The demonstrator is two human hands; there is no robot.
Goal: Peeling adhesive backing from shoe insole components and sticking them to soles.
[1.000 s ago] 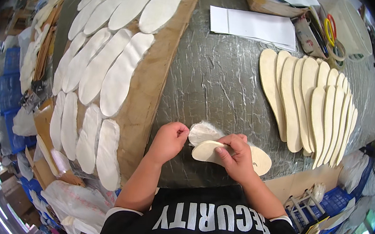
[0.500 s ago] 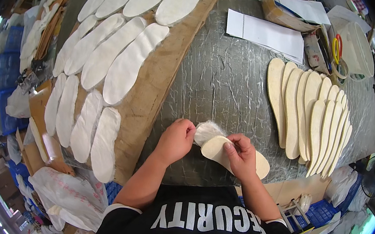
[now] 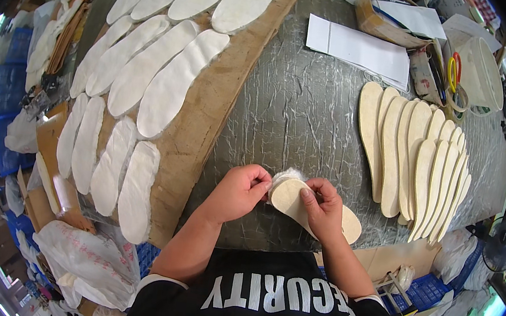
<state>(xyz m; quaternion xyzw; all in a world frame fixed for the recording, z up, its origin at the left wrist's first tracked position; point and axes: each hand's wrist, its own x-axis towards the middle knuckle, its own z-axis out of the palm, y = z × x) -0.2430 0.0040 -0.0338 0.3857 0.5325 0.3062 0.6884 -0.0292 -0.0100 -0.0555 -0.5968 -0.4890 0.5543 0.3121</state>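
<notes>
Cream, foot-shaped insole (image 3: 289, 201) at near edge of grey, crinkle-surfaced desk (image 3: 276, 117).
Right hand (image 3: 325, 214) grips its middle; left hand (image 3: 241, 192), fingers narrowed, by its left end and white fluffy lining (image 3: 292, 173), hold unclear.

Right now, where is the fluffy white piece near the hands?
The fluffy white piece is just below and right of centre in the head view, between left hand and right hand, showing beyond the far edge of the cream insole.

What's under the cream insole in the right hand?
A white fluffy piece shows past the left end of the cream insole, beside the left hand. The rest beneath is hidden by insole and right hand.
</notes>
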